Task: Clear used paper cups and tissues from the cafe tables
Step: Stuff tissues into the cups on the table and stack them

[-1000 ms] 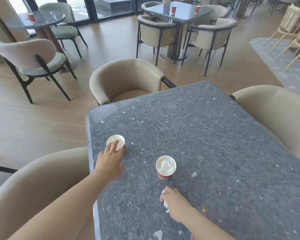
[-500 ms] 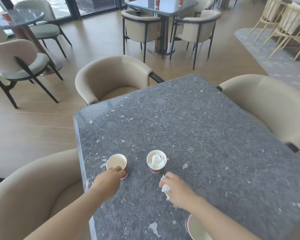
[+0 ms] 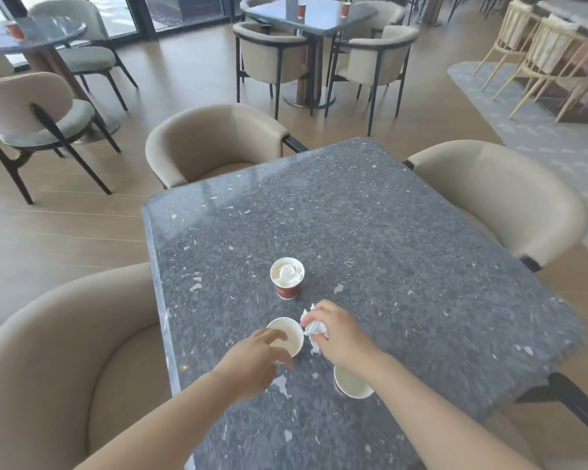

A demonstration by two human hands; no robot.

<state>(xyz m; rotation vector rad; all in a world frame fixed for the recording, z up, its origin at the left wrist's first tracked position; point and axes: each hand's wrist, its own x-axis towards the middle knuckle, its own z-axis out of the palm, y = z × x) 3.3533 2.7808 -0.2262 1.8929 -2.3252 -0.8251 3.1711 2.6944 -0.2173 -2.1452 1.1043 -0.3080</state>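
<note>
Empty cup (image 3: 288, 331), gripped by left hand (image 3: 252, 364), has come beside the tissue (image 3: 314, 329) clutched in right hand (image 3: 340, 339)

The left forearm (image 3: 170, 425) and right forearm (image 3: 431, 412) are bare, uncovered along all their visible length. The left hand (image 3: 252, 359) and right hand (image 3: 336, 334) are bare as well. The fingernails look short, though blur softens them too much to be sure.

free: open tabletop (image 3: 404, 239) is offered beyond tissue-filled cup (image 3: 287, 278) | blocked: near edge is crowded by empty cup (image 3: 291, 329) and third cup (image 3: 353, 388), partly hidden under the right forearm (image 3: 421, 412) | sides: hemmed by armchairs (image 3: 510, 205)
</note>
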